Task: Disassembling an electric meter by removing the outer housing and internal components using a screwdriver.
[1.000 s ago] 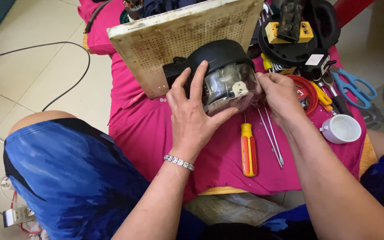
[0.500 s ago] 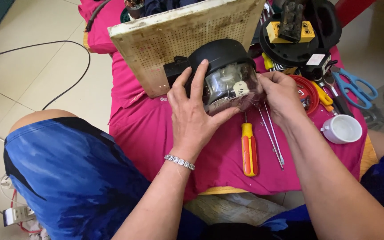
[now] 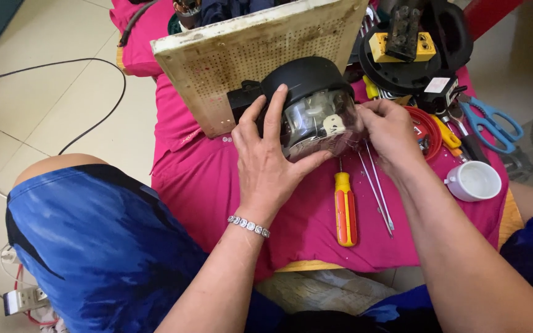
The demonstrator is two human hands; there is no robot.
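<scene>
- The left hand [image 3: 266,166] gripped the meter [image 3: 316,111], a round black body with a clear dome, its fingers [image 3: 276,111] spread over the black top and its thumb under the dome's lower edge.
- The right hand [image 3: 393,132] pinched the dome's right rim, fingertips pressed together against the clear plastic.
- The meter sat on the pink cloth [image 3: 217,185] over the desk, its back touching the tilted perforated board [image 3: 242,58].
- Just below the dome lay a screwdriver [image 3: 345,206] with a yellow and orange handle, and beside it two thin metal rods [image 3: 377,191], both apart from the hands.
- Right of the right hand, a red wire coil [image 3: 425,123], a white cup [image 3: 475,180] and blue scissors [image 3: 491,120] crowded the cloth up to its edge.
- A black reel [image 3: 427,55] stood behind them.
- Open cloth remained left of the left hand, down to the near edge by the knee in blue shorts [image 3: 100,246].
</scene>
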